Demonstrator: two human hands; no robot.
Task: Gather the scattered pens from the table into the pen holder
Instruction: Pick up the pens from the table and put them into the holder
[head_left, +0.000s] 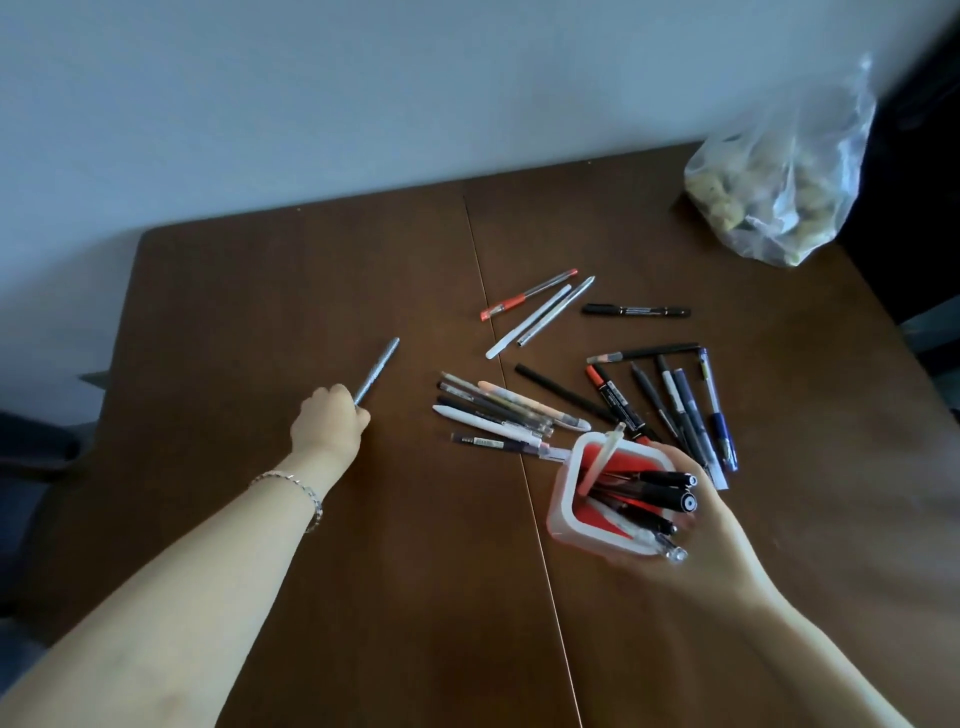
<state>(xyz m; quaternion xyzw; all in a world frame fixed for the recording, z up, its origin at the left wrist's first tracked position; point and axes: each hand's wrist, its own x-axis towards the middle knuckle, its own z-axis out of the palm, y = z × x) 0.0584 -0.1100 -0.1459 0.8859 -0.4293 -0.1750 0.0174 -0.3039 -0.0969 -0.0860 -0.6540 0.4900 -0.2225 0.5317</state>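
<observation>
Already the red pen holder (605, 499) with its white rim carries a bundle of pens: black-capped ones and clear ones lean toward its right side, and one pale pen (605, 457) stands up at its far edge. It is tipped toward the camera, gripped by the right hand (711, 525), whose fingers wrap its right side. The left hand (327, 421), a bracelet (296, 491) at the wrist, is closed around the lower end of a silver pen (377, 370) that points up and away, well left of the rest. Many scattered pens (519, 410) lie on the brown bench (311, 270), between its middle seam and right edge, just beyond the holder. At the far right corner sits a clear plastic bag (779, 187) against a pale wall (363, 93).
</observation>
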